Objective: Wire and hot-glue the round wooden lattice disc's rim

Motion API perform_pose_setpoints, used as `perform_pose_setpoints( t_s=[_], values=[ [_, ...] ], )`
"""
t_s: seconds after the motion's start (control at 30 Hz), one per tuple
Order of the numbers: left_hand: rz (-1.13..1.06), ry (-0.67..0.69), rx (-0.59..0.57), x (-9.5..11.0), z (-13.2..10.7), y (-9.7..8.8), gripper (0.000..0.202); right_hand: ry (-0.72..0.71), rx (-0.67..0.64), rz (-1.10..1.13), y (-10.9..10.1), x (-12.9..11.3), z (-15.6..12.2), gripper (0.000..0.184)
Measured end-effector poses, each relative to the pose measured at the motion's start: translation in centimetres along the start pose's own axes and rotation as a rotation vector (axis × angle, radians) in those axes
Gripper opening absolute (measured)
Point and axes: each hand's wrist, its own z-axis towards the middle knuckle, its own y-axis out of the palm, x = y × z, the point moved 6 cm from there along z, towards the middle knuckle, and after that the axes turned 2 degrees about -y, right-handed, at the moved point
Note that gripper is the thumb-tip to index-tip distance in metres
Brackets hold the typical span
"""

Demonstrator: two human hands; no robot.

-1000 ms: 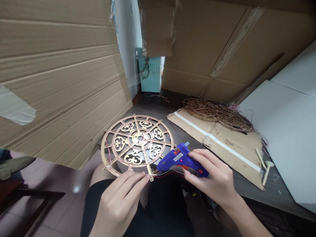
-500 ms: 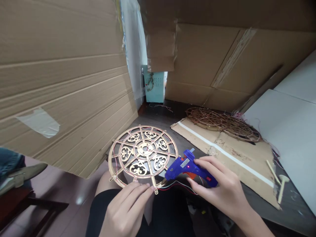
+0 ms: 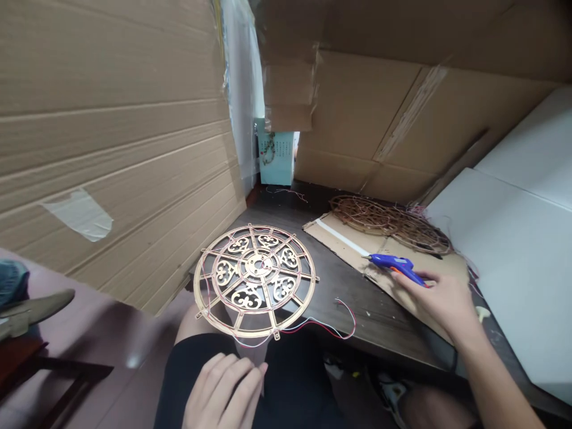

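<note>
My right hand (image 3: 442,298) grips a blue hot glue gun (image 3: 393,262) by its handle over the cardboard sheet at the right. The gun's nozzle points left, near a white strip. A round openwork wooden panel (image 3: 263,316), with scroll cut-outs and spokes, lies partly on the table edge and partly over my lap. Red and white wires (image 3: 326,325) run along the panel and trail from its near edge onto the table. Just below this edge, my left hand (image 3: 226,387) is closed, fingers curled together and apart from the panel; nothing shows in it.
More brown round openwork panels (image 3: 388,220) with thin wires lie on the cardboard sheet (image 3: 330,235). Cardboard walls stand at the left (image 3: 134,149) and back (image 3: 348,113). A light blue box (image 3: 277,161) stands in the far corner. White panels (image 3: 504,256) lie right.
My right hand has carried the glue gun from the panel's near edge rightward over the cardboard. My left hand has let go of the panel's edge and drawn back toward me.
</note>
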Motion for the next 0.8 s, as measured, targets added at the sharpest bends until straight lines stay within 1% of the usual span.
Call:
perform_pose_setpoints(
  t_s=[0.07,0.1,0.17,0.2,0.23,0.27,0.3,0.33,0.37,0.43,0.5,0.6,0.7,0.8],
  values=[
    [-0.028,0.044,-0.001,-0.3,0.4,0.6,0.024,-0.055,0.028,-0.116,-0.4,-0.4,-0.2,0.069],
    [-0.028,0.054,0.005,-0.4,0.6,0.8,0.026,-0.099,0.086,-0.155,-0.8,-1.2,-0.7,0.071],
    [-0.007,0.067,0.017,-0.6,1.1,1.2,0.029,-0.249,0.273,-0.155,-1.9,-4.1,-3.0,0.07],
    [0.009,0.075,0.021,-0.6,1.3,1.3,0.03,-0.344,0.375,-0.08,-2.5,-6.0,-4.6,0.065],
    [0.024,0.081,0.022,-0.6,1.4,1.4,0.031,-0.482,0.373,0.059,-2.6,-8.3,-6.4,0.051],
    [0.035,0.089,0.016,-0.6,1.5,1.5,0.032,-0.622,0.283,0.207,-2.2,-10.6,-8.2,0.035],
    [0.044,0.098,0.002,-0.6,1.6,1.6,0.033,-0.759,0.129,0.323,-1.5,-13.1,-10.0,0.02],
    [0.049,0.108,-0.015,-0.5,1.7,1.7,0.033,-0.872,-0.01,0.412,-0.8,-15.4,-11.7,0.01],
    [0.053,0.121,-0.033,-0.5,1.8,1.8,0.034,-0.97,-0.132,0.446,0.0,-17.4,-13.4,0.006],
    [0.049,0.152,-0.054,-0.5,1.8,1.9,0.032,-1.102,-0.18,0.449,1.1,-20.1,-15.6,0.011],
    [0.038,0.162,-0.054,-0.7,1.8,2.0,0.029,-1.172,-0.194,0.444,2.3,-21.4,-16.6,0.015],
    [0.041,0.151,-0.057,-1.1,1.6,2.1,0.029,-1.204,-0.182,0.439,3.6,-21.7,-16.7,0.015],
    [0.042,0.168,-0.075,-1.5,1.4,2.2,0.031,-1.207,-0.166,0.436,4.0,-21.4,-16.4,0.014],
    [0.03,0.198,-0.09,-1.6,1.7,2.3,0.033,-1.206,-0.183,0.458,3.9,-21.2,-16.1,0.015]
  ],
)
